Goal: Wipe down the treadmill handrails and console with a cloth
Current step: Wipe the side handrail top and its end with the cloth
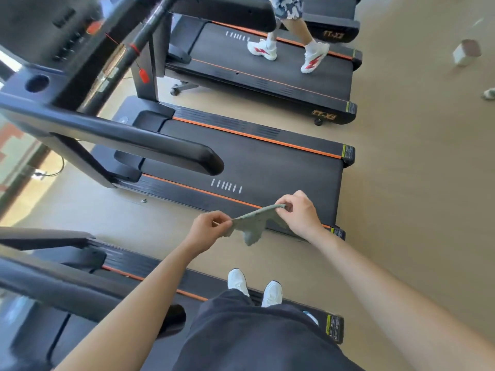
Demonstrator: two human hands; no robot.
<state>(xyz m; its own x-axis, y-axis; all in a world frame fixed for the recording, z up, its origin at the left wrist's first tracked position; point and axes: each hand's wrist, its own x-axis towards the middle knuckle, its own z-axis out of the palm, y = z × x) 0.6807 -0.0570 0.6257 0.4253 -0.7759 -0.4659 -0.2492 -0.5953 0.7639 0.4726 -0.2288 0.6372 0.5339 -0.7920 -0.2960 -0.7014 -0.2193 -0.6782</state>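
We hold the cloth (253,223) stretched in the air between both hands, above the near edge of the middle treadmill (267,167) and the strip of floor (415,183) before it. Our left hand (207,227) pinches one corner between thumb and curled fingers. Our right hand (301,210) pinches the other end the same way, and a loose flap of the grey-green cloth hangs between them. The cloth touches no machine.

The middle treadmill's handrail (150,145) juts toward us, up and left of the hands and well apart from the cloth, with open air between. Behind it the console (53,36) fills the upper-left corner, blurred, with a round cup hole (37,83) in its wing. A red clip (144,75) dangles on a thin cord beside a black pole (150,25) that slants across the console.

Beyond lies the far treadmill (267,76), where another person walks in white trainers (263,49) with red marks. We stand on the near treadmill (128,263) with our shoes (237,281) on its deck, and its near rail (67,287) crosses the lower-left corner under our left forearm. A pale box (466,54) sits on the floor at upper right. A cable (53,172) lies at the left, and a small scrap (144,200) lies just beside the middle treadmill.
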